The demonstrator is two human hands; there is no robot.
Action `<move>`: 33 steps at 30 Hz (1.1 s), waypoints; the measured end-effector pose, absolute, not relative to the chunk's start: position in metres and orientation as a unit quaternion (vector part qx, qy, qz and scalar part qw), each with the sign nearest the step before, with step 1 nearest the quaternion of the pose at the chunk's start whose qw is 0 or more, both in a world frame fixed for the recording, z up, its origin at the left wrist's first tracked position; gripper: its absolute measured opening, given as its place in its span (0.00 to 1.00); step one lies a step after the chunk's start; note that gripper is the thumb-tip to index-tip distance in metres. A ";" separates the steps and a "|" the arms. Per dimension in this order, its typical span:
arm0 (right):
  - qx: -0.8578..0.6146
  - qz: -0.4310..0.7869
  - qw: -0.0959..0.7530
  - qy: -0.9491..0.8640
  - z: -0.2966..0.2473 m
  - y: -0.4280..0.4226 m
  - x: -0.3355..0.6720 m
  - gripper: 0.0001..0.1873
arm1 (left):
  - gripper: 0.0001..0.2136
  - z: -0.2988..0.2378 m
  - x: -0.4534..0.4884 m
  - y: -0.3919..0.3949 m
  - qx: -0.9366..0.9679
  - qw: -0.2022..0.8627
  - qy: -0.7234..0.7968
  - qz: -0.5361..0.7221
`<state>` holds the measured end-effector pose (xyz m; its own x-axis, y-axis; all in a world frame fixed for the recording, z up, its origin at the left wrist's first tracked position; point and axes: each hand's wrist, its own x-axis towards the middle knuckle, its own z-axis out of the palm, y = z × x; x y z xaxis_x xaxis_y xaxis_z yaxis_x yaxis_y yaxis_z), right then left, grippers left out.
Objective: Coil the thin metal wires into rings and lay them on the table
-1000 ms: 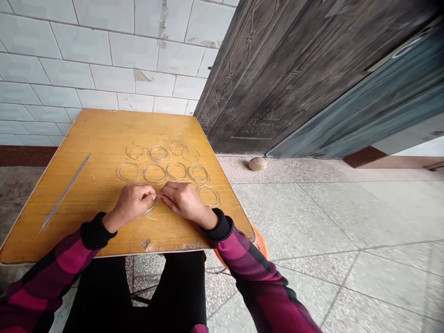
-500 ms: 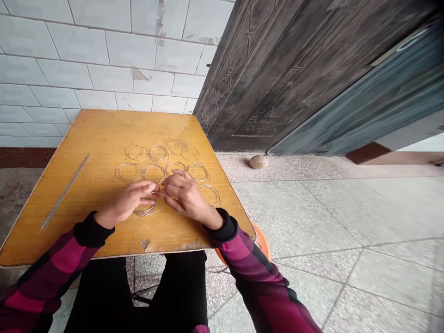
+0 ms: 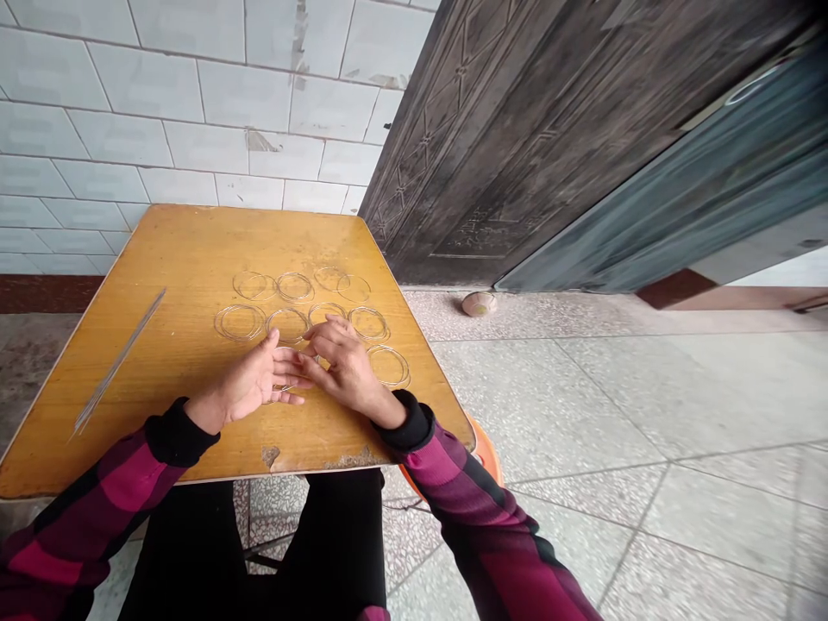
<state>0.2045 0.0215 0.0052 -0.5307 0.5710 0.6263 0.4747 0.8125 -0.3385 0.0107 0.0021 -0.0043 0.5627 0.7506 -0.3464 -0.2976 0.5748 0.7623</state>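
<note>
Thin silver wire rings (image 3: 239, 323) lie flat in rows on a yellow wooden tabletop (image 3: 181, 250). My left hand (image 3: 249, 384) rests with its fingers spread over a partly hidden wire ring (image 3: 279, 391). Just right of it, my right hand (image 3: 342, 362) sits with loosely curled fingers, nothing visible in them. Its fingertips touch or nearly touch the left fingers. Another ring (image 3: 388, 366) lies beside my right wrist. A bundle of straight wire rods (image 3: 120, 362) lies at the table's left side.
An orange stool (image 3: 486, 457) shows past the table's near right corner, and my dark trousered legs lie below the near edge. A tiled wall, dark carved door (image 3: 504, 147) and speckled stone floor surround the table. A small round stone (image 3: 479, 304) sits on the floor.
My left hand has turned and spread its fingers, no longer pinching the wire ring, which stays beneath it. My right hand has moved slightly up the table.
</note>
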 end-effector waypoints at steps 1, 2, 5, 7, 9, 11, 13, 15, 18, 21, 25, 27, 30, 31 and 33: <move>-0.303 0.069 0.382 -0.870 0.005 0.020 0.203 0.09 | 0.31 -0.004 0.011 0.002 0.325 0.817 0.349 0.322; -0.305 0.078 0.383 -0.868 0.005 0.019 0.202 0.10 | 0.30 -0.004 0.012 0.002 0.317 0.816 0.358 0.325; -0.309 0.109 0.396 -0.858 0.004 0.017 0.198 0.10 | 0.28 -0.002 0.015 0.002 0.292 0.809 0.381 0.339; -0.309 0.128 0.409 -0.849 0.002 0.016 0.196 0.10 | 0.27 0.000 0.016 0.002 0.278 0.803 0.394 0.349; -0.312 0.146 0.423 -0.838 0.000 0.016 0.193 0.10 | 0.26 0.002 0.016 0.002 0.268 0.799 0.405 0.354; -0.314 0.166 0.433 -0.828 -0.002 0.016 0.192 0.10 | 0.24 0.005 0.016 0.002 0.260 0.798 0.412 0.355; -0.314 0.186 0.443 -0.819 -0.004 0.016 0.190 0.09 | 0.23 0.007 0.016 0.002 0.255 0.797 0.414 0.358; -0.316 0.206 0.449 -0.810 -0.005 0.015 0.189 0.09 | 0.23 0.009 0.016 0.001 0.254 0.794 0.417 0.363; -0.324 0.237 0.448 -0.799 -0.007 0.015 0.189 0.09 | 0.22 0.012 0.015 0.002 0.252 0.785 0.427 0.371; -0.326 0.285 0.448 -0.782 -0.009 0.019 0.190 0.08 | 0.20 0.014 0.013 0.002 0.254 0.783 0.428 0.373; -0.311 0.384 0.428 -0.757 -0.010 0.027 0.193 0.07 | 0.20 0.013 0.009 0.004 0.267 0.790 0.415 0.364; -0.305 0.416 0.417 -0.748 -0.010 0.029 0.195 0.07 | 0.19 0.012 0.008 0.004 0.271 0.794 0.408 0.360; -0.300 0.447 0.406 -0.738 -0.008 0.032 0.198 0.07 | 0.18 0.010 0.007 0.005 0.274 0.794 0.405 0.361; -0.298 0.458 0.403 -0.734 -0.008 0.032 0.199 0.08 | 0.17 0.011 0.007 0.005 0.275 0.795 0.403 0.361; -0.294 0.486 0.400 -0.720 -0.008 0.034 0.200 0.08 | 0.18 0.011 0.007 0.004 0.275 0.797 0.400 0.358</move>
<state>0.1998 0.0343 -0.0085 -0.5072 0.8113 0.2909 0.0337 0.3560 -0.9339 0.0067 0.0044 0.0111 0.4234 0.7909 -0.4418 -0.3500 0.5926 0.7254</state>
